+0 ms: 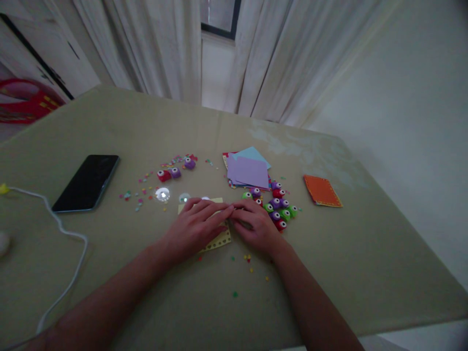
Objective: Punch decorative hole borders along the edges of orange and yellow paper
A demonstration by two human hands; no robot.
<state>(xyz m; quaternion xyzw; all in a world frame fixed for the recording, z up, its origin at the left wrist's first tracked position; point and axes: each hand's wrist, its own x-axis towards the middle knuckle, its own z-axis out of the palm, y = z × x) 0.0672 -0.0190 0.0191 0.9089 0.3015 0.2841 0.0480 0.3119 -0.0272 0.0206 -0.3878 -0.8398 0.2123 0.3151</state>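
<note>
My left hand (193, 226) lies over a pale yellow card (219, 241) with a row of dark hearts along its lower edge. Its fingers stretch to the right across the card, covering much of it. At the card's right edge they meet the fingertips of my right hand (258, 225). The right thumb and fingers are drawn together in a pinch; whatever may be between them is hidden. Close by my right hand is a cluster of bird-like figures (281, 202) with big eyes, in red, purple and green. Shiny clear discs (163, 194) sit just beyond my left hand.
Purple and blue papers (248, 171) are stacked beyond my hands. An orange stitched square (322, 190) lies at the right. At the left are a dark phone (87, 183) and a white cable (69, 232). More figures (175, 172) and scattered confetti (142, 190) lie left of centre.
</note>
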